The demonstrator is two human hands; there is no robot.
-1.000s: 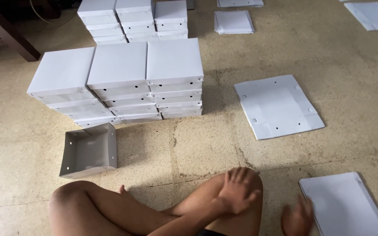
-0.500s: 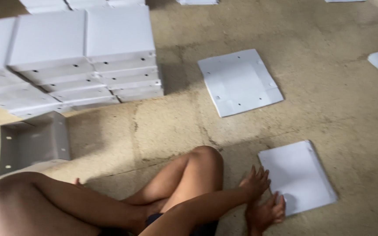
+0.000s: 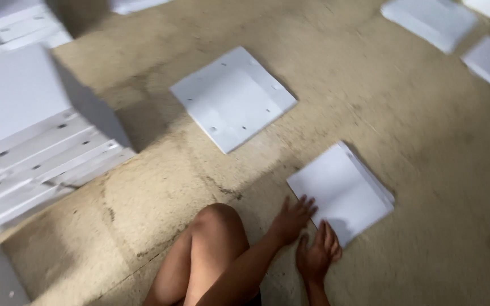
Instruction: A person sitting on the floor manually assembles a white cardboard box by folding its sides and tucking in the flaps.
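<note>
**Both hands reach the near corner of the flat white stack**

The small stack of flat white sheets point(image 3: 341, 190) lies on the floor point(image 3: 415, 130), just right of our bent knee point(image 3: 216, 218), turned so that one corner points toward us. We judge the step in hand to be taking hold of this stack, or of its top sheet: both hands are at its near edge, and neither has a grip yet.

Our left hand point(image 3: 293, 218) lies flat with its fingers spread, the fingertips touching the stack's left near edge. Our right hand point(image 3: 317, 255) is open too, palm turned inward, fingers just at the near corner. Nothing is pinched or lifted; the stack lies flat.

The next move, as we judge it, calls for sliding fingertips under the edge of the top sheet and parting it from those below, which sit slightly fanned along the right side.

Beyond the stack, farther from us, a larger flat white panel with small holes point(image 3: 232, 105) lies apart from it. Well to the left of the stack stand the piled white folded boxes point(image 3: 35, 153). More white sheets point(image 3: 429, 20) lie far off past the stack, at the upper right.
</note>
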